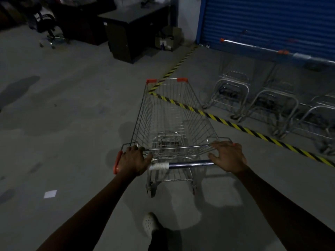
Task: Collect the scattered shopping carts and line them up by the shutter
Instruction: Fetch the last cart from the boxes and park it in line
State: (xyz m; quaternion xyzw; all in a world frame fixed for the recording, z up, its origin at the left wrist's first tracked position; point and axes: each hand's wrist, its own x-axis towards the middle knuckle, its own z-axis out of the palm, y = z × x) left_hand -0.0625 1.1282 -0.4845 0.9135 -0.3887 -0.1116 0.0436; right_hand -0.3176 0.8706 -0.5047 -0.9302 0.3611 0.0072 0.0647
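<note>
An empty wire shopping cart [170,113] with orange corner caps stands in front of me, its nose over the yellow-black floor tape [241,128]. My left hand [134,160] grips the left end of its blue handle bar [188,164]. My right hand [228,156] rests on the right end, fingers spread toward the basket rim. Several carts [272,105] stand in a row to the right, before the blue shutter [268,22].
A dark desk [130,28] and an office chair [45,20] stand at the back left. A cardboard box [167,39] sits by the wall beside the shutter. Open grey floor spreads to the left, with a white scrap [50,193]. My foot [149,223] is below.
</note>
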